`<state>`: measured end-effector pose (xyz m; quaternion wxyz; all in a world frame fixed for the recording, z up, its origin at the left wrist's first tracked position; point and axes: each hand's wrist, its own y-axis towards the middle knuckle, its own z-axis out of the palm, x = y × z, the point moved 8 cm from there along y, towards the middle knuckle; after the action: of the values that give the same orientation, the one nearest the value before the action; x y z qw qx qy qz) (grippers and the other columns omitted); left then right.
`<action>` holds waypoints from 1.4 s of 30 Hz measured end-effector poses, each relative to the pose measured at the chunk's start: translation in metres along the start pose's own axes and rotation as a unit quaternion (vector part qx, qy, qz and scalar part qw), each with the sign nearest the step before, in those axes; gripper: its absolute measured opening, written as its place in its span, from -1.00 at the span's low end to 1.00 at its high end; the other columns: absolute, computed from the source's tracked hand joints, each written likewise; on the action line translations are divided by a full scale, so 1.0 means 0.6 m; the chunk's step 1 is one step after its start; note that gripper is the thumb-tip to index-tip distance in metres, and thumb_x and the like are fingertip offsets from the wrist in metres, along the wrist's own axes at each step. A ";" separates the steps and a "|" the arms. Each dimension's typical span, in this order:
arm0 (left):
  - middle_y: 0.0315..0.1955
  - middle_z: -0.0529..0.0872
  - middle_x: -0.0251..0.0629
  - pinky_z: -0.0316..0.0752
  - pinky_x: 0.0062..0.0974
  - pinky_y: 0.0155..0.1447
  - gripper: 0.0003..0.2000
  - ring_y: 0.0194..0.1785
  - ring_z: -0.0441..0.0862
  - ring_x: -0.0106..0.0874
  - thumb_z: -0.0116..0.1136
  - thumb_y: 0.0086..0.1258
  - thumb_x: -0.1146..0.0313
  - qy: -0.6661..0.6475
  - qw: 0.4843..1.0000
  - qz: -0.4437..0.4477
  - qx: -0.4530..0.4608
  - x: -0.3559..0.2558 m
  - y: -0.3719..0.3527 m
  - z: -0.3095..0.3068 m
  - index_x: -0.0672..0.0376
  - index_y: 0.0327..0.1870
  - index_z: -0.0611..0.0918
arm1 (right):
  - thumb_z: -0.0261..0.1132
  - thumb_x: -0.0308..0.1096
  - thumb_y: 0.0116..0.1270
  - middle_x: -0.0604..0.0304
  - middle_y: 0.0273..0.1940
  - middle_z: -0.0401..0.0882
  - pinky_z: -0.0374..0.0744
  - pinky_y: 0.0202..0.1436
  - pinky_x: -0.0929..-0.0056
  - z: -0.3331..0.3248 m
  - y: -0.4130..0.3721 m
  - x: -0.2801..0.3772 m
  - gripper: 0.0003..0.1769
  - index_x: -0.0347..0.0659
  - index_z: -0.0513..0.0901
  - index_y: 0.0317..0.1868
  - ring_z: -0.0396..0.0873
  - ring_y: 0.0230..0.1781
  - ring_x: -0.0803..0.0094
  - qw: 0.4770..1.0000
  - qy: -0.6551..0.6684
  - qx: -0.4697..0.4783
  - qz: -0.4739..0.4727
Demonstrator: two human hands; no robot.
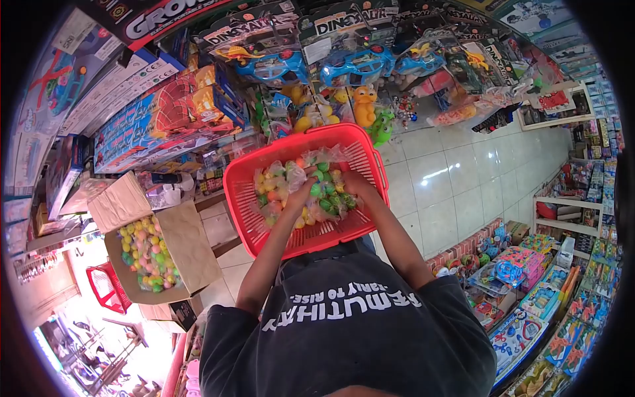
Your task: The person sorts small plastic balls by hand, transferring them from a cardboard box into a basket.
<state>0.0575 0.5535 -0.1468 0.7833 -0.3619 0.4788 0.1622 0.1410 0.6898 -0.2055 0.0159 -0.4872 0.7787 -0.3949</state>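
Note:
A red plastic basket (pixel 239 205) is in front of my body, its rim close to my shirt. Inside lie many small colourful balls (pixel 324 188), yellow, green and orange, in clear plastic bags (pixel 271 178). My left hand (pixel 301 190) is in the middle of the basket, fingers curled on crumpled clear plastic of a bag of balls. At the right side of the pile, my right hand (pixel 357 185) reaches in with its fingers bent against the bagged balls. Its fingertips are partly hidden, and whether it grips anything I cannot make out.
An open cardboard box (pixel 192 248) with more colourful balls is at the left. Boxed toys (pixel 165 122) and hanging dinosaur toy packs (pixel 347 46) line the front shelves. Tiled floor (pixel 430 178) runs along the right, beside packed toy displays (pixel 522 291). A red crate (pixel 109 288) sits lower left.

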 end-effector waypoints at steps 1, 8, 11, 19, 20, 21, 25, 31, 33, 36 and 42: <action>-0.13 0.52 -0.29 0.32 -0.59 0.00 -0.68 -0.08 0.43 -0.51 0.02 0.25 0.45 0.000 1.000 -0.002 0.003 0.011 0.007 0.001 0.19 0.05 0.46 | 0.21 -0.46 -0.01 -0.14 -0.26 0.57 0.52 -0.13 0.22 0.014 0.007 -0.009 -0.68 -0.36 0.55 -0.17 0.56 -0.21 0.07 0.999 -0.022 0.024 -0.018; -0.13 0.51 -0.31 0.34 -0.59 -0.02 -0.69 -0.09 0.44 -0.51 0.01 0.25 0.46 0.004 1.000 0.012 0.014 0.026 0.025 0.008 0.21 0.05 0.45 | 0.25 -0.35 0.01 -0.11 -0.19 0.55 0.52 -0.12 0.22 -0.013 -0.014 -0.002 -0.53 -0.28 0.45 -0.01 0.56 -0.18 0.10 0.995 0.077 -0.060 0.018; -0.16 0.53 -0.31 0.35 -0.60 -0.03 -0.69 -0.10 0.45 -0.51 0.02 0.25 0.45 0.002 0.999 0.027 0.018 0.022 0.028 0.015 0.21 0.04 0.46 | 0.26 -0.33 0.02 -0.12 -0.21 0.55 0.53 -0.11 0.22 -0.026 -0.026 0.014 -0.44 -0.22 0.36 0.09 0.56 -0.18 0.11 0.996 0.049 -0.052 0.056; -0.16 0.53 -0.32 0.35 -0.59 -0.02 -0.70 -0.11 0.45 -0.51 0.05 0.25 0.44 0.022 0.998 0.061 0.015 0.024 0.034 0.011 0.22 0.02 0.46 | 0.26 -0.37 0.00 -0.14 -0.17 0.51 0.51 -0.11 0.20 -0.004 -0.006 0.004 -0.43 -0.19 0.34 0.09 0.53 -0.14 0.05 0.989 0.018 -0.142 0.023; -0.17 0.53 -0.33 0.35 -0.58 -0.03 -0.69 -0.12 0.45 -0.51 0.06 0.24 0.45 0.004 0.998 0.058 0.023 0.025 0.036 0.012 0.22 0.02 0.45 | 0.30 -0.40 -0.06 -0.16 -0.13 0.48 0.49 -0.10 0.18 0.000 -0.003 0.003 -0.40 -0.24 0.34 0.06 0.50 -0.12 0.00 0.991 0.025 -0.134 0.014; -0.18 0.53 -0.33 0.36 -0.58 -0.04 -0.68 -0.13 0.46 -0.51 0.07 0.23 0.45 -0.013 0.998 0.055 0.030 0.021 0.036 0.016 0.21 0.03 0.44 | 0.30 -0.40 -0.06 -0.16 -0.13 0.48 0.49 -0.10 0.18 -0.005 -0.002 -0.001 -0.40 -0.24 0.34 0.06 0.50 -0.12 0.00 0.990 0.024 -0.135 0.014; -0.22 0.54 -0.34 0.37 -0.58 -0.06 -0.65 -0.14 0.46 -0.52 0.10 0.21 0.45 -0.048 0.997 0.050 0.040 0.013 0.038 0.034 0.19 0.04 0.42 | 0.30 -0.42 -0.09 -0.13 -0.06 0.46 0.49 -0.12 0.20 -0.009 -0.021 0.010 -0.33 -0.25 0.28 0.11 0.49 -0.10 0.00 0.995 0.097 -0.014 0.009; -0.26 0.56 -0.38 0.42 -0.60 -0.16 -0.64 -0.23 0.51 -0.56 0.18 0.13 0.53 -0.039 0.998 0.028 0.036 0.036 0.068 0.054 0.20 -0.01 0.46 | 0.31 -0.42 -0.11 -0.06 -0.08 0.45 0.49 -0.13 0.31 -0.016 -0.020 0.011 -0.18 -0.27 0.10 0.19 0.51 -0.14 0.17 0.966 0.241 -0.085 -0.044; -0.25 0.56 -0.36 0.42 -0.61 -0.14 -0.65 -0.21 0.51 -0.55 0.19 0.12 0.50 0.018 0.998 0.055 0.030 0.037 0.076 0.058 0.20 -0.03 0.47 | 0.31 -0.41 -0.11 -0.04 -0.09 0.44 0.48 -0.13 0.33 -0.003 -0.009 0.005 -0.15 -0.28 0.05 0.20 0.51 -0.15 0.23 0.958 0.270 -0.084 -0.051; -0.24 0.56 -0.34 0.41 -0.55 -0.10 -0.65 -0.20 0.52 -0.49 0.20 0.10 0.50 0.047 0.991 0.128 0.006 0.040 0.091 0.059 0.21 -0.05 0.47 | 0.34 -0.36 -0.12 -0.02 -0.13 0.43 0.47 -0.15 0.34 0.002 0.001 -0.001 -0.12 -0.31 0.02 0.19 0.50 -0.18 0.28 0.935 0.314 -0.136 -0.090; -0.20 0.57 -0.33 0.36 -0.52 -0.02 -0.66 -0.13 0.50 -0.46 0.22 0.08 0.46 0.158 0.966 0.200 0.034 0.016 0.123 0.081 0.22 -0.08 0.50 | 0.38 -0.29 -0.14 -0.11 0.07 0.26 0.36 0.11 0.26 -0.040 -0.007 0.008 -0.09 -0.35 0.06 0.19 0.32 0.12 0.07 0.940 0.302 -0.149 -0.048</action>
<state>0.0486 0.6382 -0.1720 0.6615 -0.2529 0.6641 0.2397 0.1319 0.6996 -0.1850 -0.3121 -0.3783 0.7725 -0.4034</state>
